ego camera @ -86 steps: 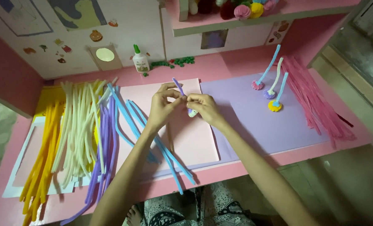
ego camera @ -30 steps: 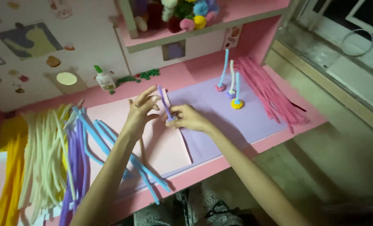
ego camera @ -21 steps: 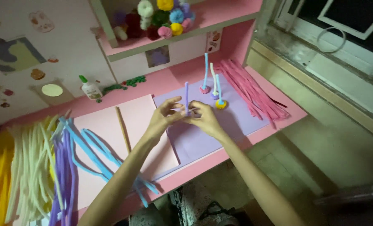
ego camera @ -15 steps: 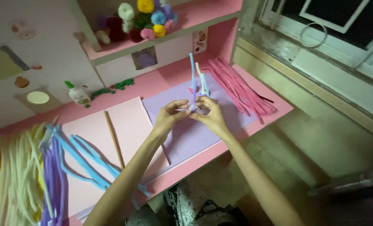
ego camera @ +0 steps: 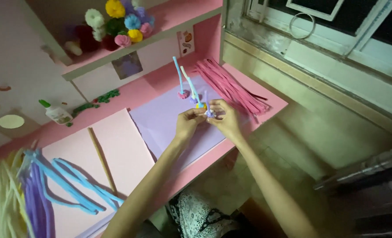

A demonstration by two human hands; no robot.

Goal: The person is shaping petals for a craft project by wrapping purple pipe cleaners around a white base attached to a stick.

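My left hand (ego camera: pixel 188 124) and my right hand (ego camera: pixel 224 119) meet over the lilac sheet (ego camera: pixel 169 121) and pinch a small purple pipe-cleaner flower (ego camera: pixel 208 109) between their fingertips, its stem pointing up. Just behind my hands stand finished pipe-cleaner flowers: one with a pink base and blue stem (ego camera: pixel 181 85), one with a yellow base (ego camera: pixel 199 105) partly hidden by my fingers. A pile of pink pipe cleaners (ego camera: pixel 231 86) lies to the right of them.
A pink sheet (ego camera: pixel 112 154) with a wooden stick (ego camera: pixel 101 158) lies to the left, beside blue (ego camera: pixel 68 183), purple and cream pipe-cleaner bundles. A glue bottle (ego camera: pixel 55 113) stands at the back. Pom-pom flowers (ego camera: pixel 114 22) sit on the shelf. A window sill lies to the right.
My hands carried the purple pipe-cleaner piece from the pink sheet rightward to the lilac sheet, close to the standing flowers. The view swung to the right with them.
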